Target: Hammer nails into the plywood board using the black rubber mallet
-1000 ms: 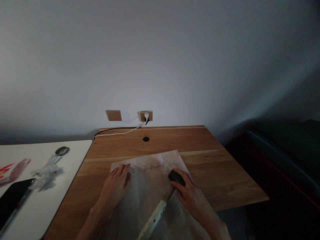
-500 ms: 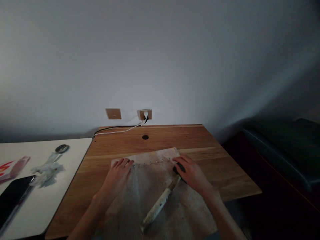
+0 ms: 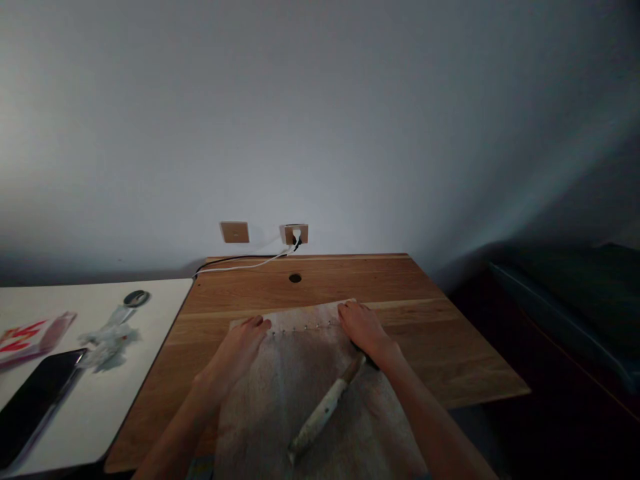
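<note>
The left hand (image 3: 245, 343) and right hand (image 3: 364, 327), fingers bent, rest at the far corners of a worn panel (image 3: 295, 393) on the wooden desk (image 3: 450, 353); whether they grip it I cannot tell. A hammer (image 3: 323, 410) lies on it, and a packet (image 3: 35, 337) at far left bears red lettering too blurred to read.

I face a dim grey wall (image 3: 320, 120)
A wooden table (image 3: 445, 347) stands against it, a white table (image 3: 115, 400) on my left; two tan wall plates (image 3: 235, 232) sit low, and pale light (image 3: 555, 183) slants across my right
</note>
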Demonstrator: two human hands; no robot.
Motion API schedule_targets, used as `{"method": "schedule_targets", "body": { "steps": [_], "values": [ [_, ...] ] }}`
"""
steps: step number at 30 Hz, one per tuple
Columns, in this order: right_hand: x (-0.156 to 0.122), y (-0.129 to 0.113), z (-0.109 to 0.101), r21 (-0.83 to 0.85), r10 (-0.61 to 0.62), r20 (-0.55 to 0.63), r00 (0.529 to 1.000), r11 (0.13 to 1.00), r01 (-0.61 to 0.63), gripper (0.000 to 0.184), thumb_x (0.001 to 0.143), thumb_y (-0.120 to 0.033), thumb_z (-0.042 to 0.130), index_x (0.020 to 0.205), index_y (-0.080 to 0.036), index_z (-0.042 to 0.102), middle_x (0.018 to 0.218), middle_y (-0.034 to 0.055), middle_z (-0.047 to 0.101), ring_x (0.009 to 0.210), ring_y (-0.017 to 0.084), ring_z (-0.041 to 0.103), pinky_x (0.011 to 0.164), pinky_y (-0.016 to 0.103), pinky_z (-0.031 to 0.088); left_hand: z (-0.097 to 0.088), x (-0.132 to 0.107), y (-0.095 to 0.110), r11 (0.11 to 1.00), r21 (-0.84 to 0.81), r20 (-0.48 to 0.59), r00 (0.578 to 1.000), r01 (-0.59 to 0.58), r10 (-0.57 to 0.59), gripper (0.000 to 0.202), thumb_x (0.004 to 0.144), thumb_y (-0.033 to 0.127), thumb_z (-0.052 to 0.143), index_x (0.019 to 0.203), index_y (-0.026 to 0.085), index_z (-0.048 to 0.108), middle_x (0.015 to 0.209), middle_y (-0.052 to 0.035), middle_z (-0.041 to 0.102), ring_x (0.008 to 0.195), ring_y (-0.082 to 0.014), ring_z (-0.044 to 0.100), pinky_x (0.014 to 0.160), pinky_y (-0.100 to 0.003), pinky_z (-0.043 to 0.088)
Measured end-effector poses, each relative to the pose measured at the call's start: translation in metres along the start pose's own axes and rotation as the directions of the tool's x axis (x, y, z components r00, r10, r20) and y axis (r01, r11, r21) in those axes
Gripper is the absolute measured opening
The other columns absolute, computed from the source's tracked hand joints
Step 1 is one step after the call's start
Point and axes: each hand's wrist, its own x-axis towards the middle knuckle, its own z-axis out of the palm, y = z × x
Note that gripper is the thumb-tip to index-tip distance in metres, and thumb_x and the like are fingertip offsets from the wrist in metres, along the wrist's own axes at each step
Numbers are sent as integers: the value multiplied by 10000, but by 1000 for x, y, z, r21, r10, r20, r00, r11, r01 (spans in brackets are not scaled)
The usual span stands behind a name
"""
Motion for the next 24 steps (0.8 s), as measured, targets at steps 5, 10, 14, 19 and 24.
{"method": "schedule_targets", "body": {
  "steps": [5,10,14,19,24],
  "values": [
    [2,-3,1,61,-119,6,993,991,118,240,1060,-144,519,1122,-152,750,1186,135,776,1171,253,699,1000,317,482,-5,9,4,999,-20,24,999,33,-33,284,1008,123,493,1159,174,727,1151,-138,755,1071,-307,749,925,-396,543],
    [8,-8,12,85,-142,9,990,986,141,184,1045,-189,588,1122,-126,743,1177,146,775,1135,264,704,982,346,494,1,16,14,999,3,80,996,41,-41,295,985,104,464,983,197,744,1061,-125,760,1031,-289,746,901,-367,522],
    [11,-8,11,97,-160,2,987,982,159,200,1049,-171,564,1135,-123,739,1197,157,763,1166,268,690,999,349,483,4,17,15,999,-8,63,997,50,-49,290,989,118,459,938,209,729,1053,-124,751,999,-277,745,883,-358,512],
    [8,-13,-3,121,-199,3,980,973,197,254,1066,-161,509,1137,-173,753,1193,127,757,1152,236,688,993,313,473,5,17,14,996,-25,45,996,80,-79,251,990,146,476,914,215,705,1020,-121,750,975,-264,740,866,-343,508],
    [8,-28,-3,134,-230,44,972,966,223,229,1054,-178,549,1127,-171,766,1174,124,760,1142,238,696,978,304,485,3,20,16,991,-84,-9,994,107,-108,203,1018,215,498,949,205,689,1005,-109,746,958,-255,737,853,-329,512]
  ]
}}
